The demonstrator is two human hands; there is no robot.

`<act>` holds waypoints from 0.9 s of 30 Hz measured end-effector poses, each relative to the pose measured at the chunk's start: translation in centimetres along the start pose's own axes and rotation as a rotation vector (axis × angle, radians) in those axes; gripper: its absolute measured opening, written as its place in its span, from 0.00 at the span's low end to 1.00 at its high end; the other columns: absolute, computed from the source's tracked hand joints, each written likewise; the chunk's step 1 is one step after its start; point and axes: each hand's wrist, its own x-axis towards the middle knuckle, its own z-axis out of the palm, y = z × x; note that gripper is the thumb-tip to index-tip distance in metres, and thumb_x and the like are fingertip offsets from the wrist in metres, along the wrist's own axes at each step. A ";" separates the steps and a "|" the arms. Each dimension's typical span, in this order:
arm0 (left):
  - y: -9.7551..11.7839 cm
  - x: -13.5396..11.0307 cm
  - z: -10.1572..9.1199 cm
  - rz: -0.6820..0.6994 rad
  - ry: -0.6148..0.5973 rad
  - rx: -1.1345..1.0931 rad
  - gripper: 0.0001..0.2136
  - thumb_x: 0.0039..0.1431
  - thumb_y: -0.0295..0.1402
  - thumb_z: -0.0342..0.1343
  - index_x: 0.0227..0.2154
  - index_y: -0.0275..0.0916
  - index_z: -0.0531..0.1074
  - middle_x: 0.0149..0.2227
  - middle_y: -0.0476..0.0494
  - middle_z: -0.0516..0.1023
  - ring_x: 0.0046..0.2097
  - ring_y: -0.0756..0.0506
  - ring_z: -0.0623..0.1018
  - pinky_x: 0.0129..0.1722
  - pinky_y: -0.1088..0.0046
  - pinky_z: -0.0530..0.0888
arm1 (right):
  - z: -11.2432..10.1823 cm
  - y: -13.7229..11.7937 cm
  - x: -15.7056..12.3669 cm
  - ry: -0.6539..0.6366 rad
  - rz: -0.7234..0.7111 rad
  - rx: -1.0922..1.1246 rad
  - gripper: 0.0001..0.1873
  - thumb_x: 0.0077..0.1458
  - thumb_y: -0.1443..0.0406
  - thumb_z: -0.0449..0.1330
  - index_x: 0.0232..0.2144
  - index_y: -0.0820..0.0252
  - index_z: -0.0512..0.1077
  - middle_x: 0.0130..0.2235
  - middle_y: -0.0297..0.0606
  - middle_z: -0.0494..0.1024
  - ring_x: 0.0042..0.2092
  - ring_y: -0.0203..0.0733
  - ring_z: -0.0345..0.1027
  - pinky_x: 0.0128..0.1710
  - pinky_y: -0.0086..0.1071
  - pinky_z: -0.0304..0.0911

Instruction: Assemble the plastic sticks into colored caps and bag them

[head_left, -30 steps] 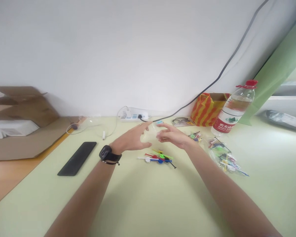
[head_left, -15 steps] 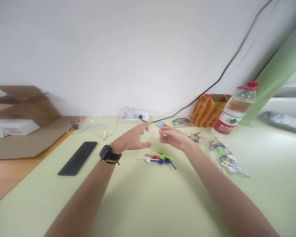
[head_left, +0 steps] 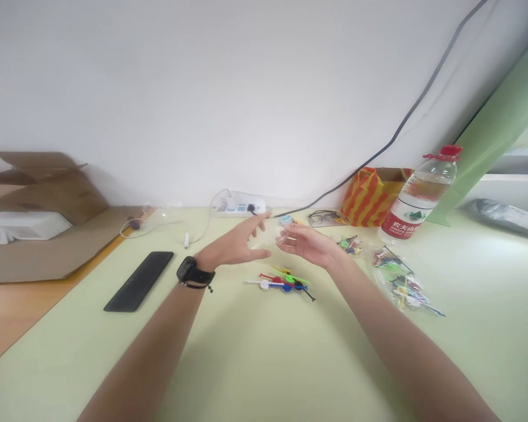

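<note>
Clear plastic, one thin bag (head_left: 266,235), outline hard to trace: between the two hands, toward the rear edge of the pale-green table (head_left: 264,351), nearer the front than the white power strip (head_left: 242,206). Left hand (head_left: 231,243), smartwatch (head_left: 187,271) at wrist: thumb and forefinger spread well apart at the bag's left side, remaining fingers partly hidden. Right hand (head_left: 310,243): fingers half-curled at the bag's right side; whether they grip the film cannot be told. Change within the last half-second: right fingers loosened from a tighter pinch and extended slightly toward the left hand; left hand nearly unmoved. Bearing on the work, by judgement: handling centres on the bag, with the right hand seemingly adjusting its hold. Coloured plastic spinner arrows (head_left: 286,284), one loose cluster: nearer the table's front edge than the hands, unshifted, untouched. Black flat slab (head_left: 138,281), one: toward the table's left edge.
</note>
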 end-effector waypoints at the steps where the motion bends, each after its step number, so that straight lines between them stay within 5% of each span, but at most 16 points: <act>1: 0.0 0.0 0.0 -0.003 -0.002 0.003 0.44 0.57 0.49 0.63 0.72 0.49 0.49 0.52 0.39 0.71 0.48 0.41 0.73 0.46 0.61 0.73 | 0.0 0.0 0.0 -0.001 -0.002 0.001 0.09 0.52 0.66 0.72 0.32 0.59 0.74 0.33 0.36 0.80 0.39 0.38 0.76 0.53 0.38 0.72; 16: -0.3 -0.3 -0.5 -0.023 -0.016 0.015 0.43 0.56 0.49 0.63 0.72 0.50 0.51 0.52 0.40 0.72 0.47 0.41 0.73 0.47 0.61 0.73 | -0.2 0.2 0.3 0.121 -0.015 -0.144 0.16 0.48 0.64 0.74 0.33 0.57 0.71 0.28 0.29 0.73 0.30 0.34 0.73 0.37 0.31 0.73; 27: -0.7 -0.2 0.4 -0.045 -0.094 0.041 0.45 0.54 0.49 0.64 0.72 0.48 0.50 0.52 0.39 0.72 0.44 0.42 0.76 0.45 0.63 0.74 | 0.2 0.0 -0.2 0.222 -0.102 -0.609 0.14 0.51 0.60 0.71 0.35 0.57 0.71 0.22 0.27 0.71 0.20 0.32 0.65 0.21 0.28 0.64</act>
